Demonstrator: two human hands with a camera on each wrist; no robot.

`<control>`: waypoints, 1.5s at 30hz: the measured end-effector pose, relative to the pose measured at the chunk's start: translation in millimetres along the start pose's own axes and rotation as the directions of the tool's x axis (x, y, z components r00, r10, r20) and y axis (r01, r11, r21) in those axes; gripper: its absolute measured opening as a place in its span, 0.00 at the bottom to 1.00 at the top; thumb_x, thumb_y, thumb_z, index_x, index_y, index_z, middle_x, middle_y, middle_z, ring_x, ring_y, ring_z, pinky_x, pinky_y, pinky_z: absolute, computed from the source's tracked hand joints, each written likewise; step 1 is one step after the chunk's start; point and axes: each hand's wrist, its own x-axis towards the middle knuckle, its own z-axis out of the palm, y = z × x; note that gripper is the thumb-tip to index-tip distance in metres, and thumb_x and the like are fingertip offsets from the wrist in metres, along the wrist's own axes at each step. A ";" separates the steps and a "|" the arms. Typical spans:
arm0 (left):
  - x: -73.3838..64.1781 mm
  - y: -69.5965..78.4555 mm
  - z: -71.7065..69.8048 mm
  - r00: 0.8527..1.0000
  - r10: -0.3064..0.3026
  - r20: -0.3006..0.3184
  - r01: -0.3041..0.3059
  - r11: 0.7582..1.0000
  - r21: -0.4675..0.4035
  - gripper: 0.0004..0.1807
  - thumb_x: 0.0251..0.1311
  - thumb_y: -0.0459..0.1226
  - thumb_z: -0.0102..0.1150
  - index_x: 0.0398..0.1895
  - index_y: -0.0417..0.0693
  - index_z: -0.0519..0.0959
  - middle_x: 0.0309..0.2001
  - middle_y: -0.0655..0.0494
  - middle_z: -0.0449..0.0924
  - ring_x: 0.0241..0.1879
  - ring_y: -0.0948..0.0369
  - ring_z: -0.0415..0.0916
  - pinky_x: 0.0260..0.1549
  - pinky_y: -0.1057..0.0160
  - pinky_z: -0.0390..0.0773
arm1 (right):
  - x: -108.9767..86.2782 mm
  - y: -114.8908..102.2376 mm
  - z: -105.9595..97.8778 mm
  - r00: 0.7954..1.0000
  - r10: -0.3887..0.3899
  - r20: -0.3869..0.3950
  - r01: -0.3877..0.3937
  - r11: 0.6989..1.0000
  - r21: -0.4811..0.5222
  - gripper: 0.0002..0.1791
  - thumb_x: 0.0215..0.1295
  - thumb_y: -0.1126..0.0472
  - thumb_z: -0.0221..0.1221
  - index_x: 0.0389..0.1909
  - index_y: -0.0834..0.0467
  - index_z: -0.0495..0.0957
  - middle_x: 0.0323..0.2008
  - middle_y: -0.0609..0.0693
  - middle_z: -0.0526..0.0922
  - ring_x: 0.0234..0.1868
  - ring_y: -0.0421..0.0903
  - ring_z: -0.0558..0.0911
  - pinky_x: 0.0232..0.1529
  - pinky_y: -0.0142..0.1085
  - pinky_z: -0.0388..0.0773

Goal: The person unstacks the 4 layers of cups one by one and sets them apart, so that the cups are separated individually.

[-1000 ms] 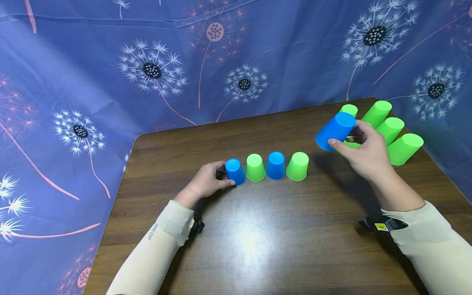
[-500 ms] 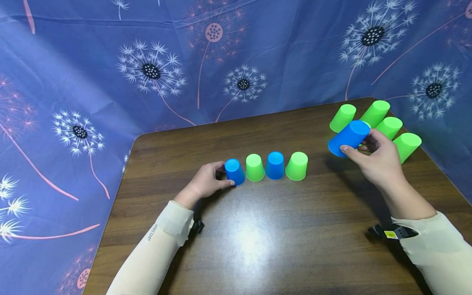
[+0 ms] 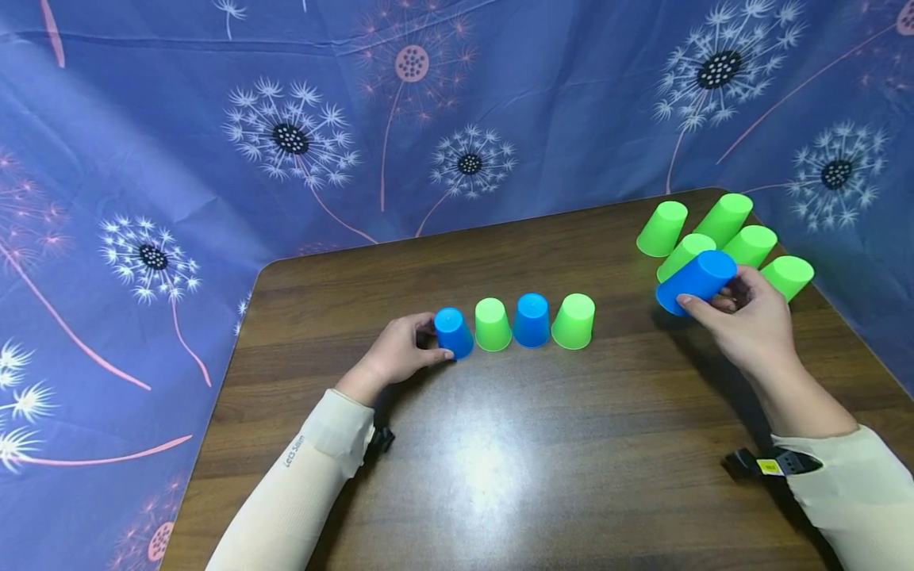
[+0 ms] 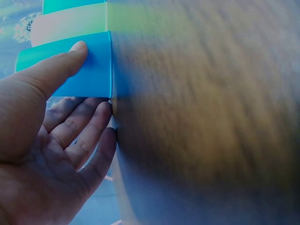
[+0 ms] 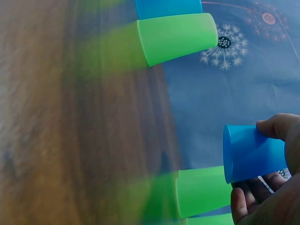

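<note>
Blue plastic-looking raised cup (image 3: pixel 696 281), one: mouth down, lifted off the table (image 3: pixel 464 507), grasped by the right hand (image 3: pixel 753 321), thumb on one side, fingers on the other; blue end cup (image 3: pixel 454 331), one: mouth down on the table, leftmost in a row of four, lightly pinched by the left hand (image 3: pixel 396 349), thumb against its near side, remaining fingers loosely bent beside it; onward in that row, closely spaced, first green cup (image 3: pixel 493 323), middle blue cup (image 3: pixel 531 319), second green cup (image 3: pixel 574 321), all mouth down; five visible corner cups (image 3: pixel 750 245), green, grouped near the raised cup; cream sleeves (image 3: pixel 293 484), two; dandelion-print cloth (image 3: pixel 571 55), blue, behind.
</note>
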 end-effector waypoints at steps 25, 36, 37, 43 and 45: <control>-0.1 0.9 -0.2 1.000 0.008 0.005 -0.008 1.000 0.000 0.27 0.51 0.48 0.72 0.54 0.53 0.77 0.45 0.61 0.80 0.47 0.61 0.78 0.51 0.56 0.75 | -2.6 26.2 -18.0 0.994 0.108 0.021 -0.102 0.975 -0.200 0.37 0.56 0.45 0.68 0.60 0.60 0.66 0.46 0.51 0.73 0.28 0.25 0.73 0.25 0.23 0.71; 0.6 -0.2 -0.3 1.000 0.006 0.005 -0.006 1.000 0.010 0.28 0.51 0.49 0.72 0.55 0.53 0.76 0.45 0.61 0.80 0.46 0.62 0.78 0.51 0.56 0.75 | 0.6 33.0 -22.0 0.994 0.098 0.058 -0.081 0.966 -0.245 0.41 0.60 0.46 0.65 0.66 0.66 0.63 0.55 0.70 0.73 0.32 0.17 0.67 0.28 0.16 0.67; 0.7 -0.6 -0.2 1.000 0.007 0.003 -0.007 1.000 0.011 0.28 0.51 0.49 0.72 0.55 0.53 0.76 0.45 0.61 0.80 0.46 0.62 0.78 0.51 0.56 0.75 | 0.8 33.2 -22.3 0.993 0.100 0.060 -0.082 0.965 -0.248 0.42 0.60 0.46 0.65 0.66 0.66 0.63 0.55 0.70 0.73 0.32 0.17 0.67 0.28 0.16 0.67; 1.1 -1.1 0.1 1.000 0.014 -0.002 -0.014 1.000 0.015 0.27 0.50 0.49 0.73 0.53 0.54 0.77 0.44 0.61 0.80 0.46 0.63 0.78 0.50 0.57 0.76 | 1.2 34.5 -22.9 0.991 0.109 0.080 -0.087 0.966 -0.244 0.42 0.61 0.47 0.63 0.68 0.66 0.61 0.58 0.71 0.71 0.50 0.46 0.79 0.32 0.13 0.65; 1.0 -0.7 -0.1 1.000 0.015 -0.002 -0.015 1.000 0.013 0.27 0.50 0.49 0.73 0.53 0.54 0.77 0.44 0.61 0.80 0.46 0.63 0.78 0.50 0.57 0.76 | 1.2 34.7 -22.8 0.989 0.117 0.089 -0.093 0.966 -0.240 0.42 0.62 0.47 0.62 0.69 0.66 0.59 0.60 0.71 0.69 0.57 0.60 0.74 0.33 0.13 0.65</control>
